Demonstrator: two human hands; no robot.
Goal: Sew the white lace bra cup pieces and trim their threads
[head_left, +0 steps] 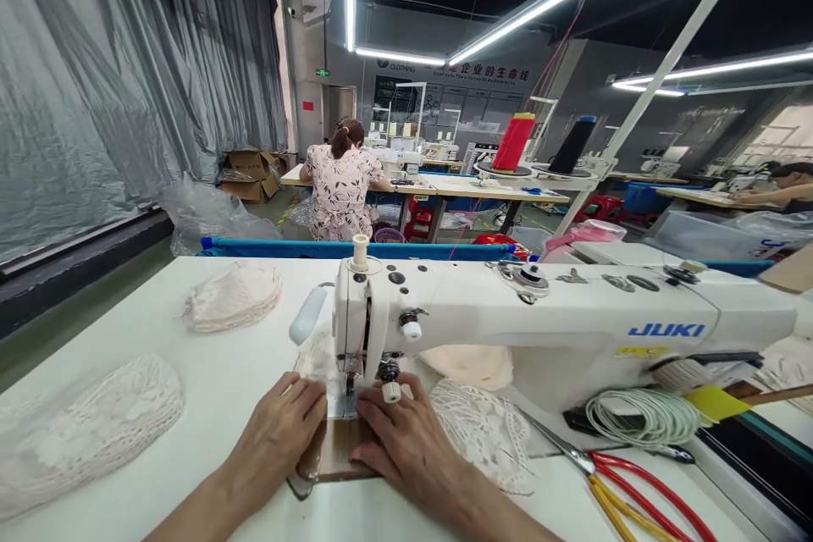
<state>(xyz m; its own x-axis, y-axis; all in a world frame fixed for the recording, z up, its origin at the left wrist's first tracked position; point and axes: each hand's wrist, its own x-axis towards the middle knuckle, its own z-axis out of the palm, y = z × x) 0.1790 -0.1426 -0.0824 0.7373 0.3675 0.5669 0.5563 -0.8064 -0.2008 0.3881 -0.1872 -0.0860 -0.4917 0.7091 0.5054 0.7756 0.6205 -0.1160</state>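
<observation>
A white sewing machine (pixel 559 313) stands across the table, its needle and presser foot (pixel 349 385) between my two hands. To the left of the foot, my left hand (pixel 283 428) lies palm down, fingers together and pressed on pale lace fabric (pixel 316 356). On the right, my right hand (pixel 406 432) rests by the foot, fingertips partly hidden behind the machine's knob; what lies under them is hard to make out. Below the foot is a brownish plate (pixel 343 449). White lace pieces (pixel 483 432) lie right of my right hand.
Two stacks of lace pieces (pixel 235 296) (pixel 95 423) lie on the left of the table. Scissors with red and yellow handles (pixel 626 483) and a coiled cord (pixel 641 417) are at the right. Red (pixel 513 142) and black thread cones (pixel 573 146) stand behind. A person (pixel 346 182) sits ahead.
</observation>
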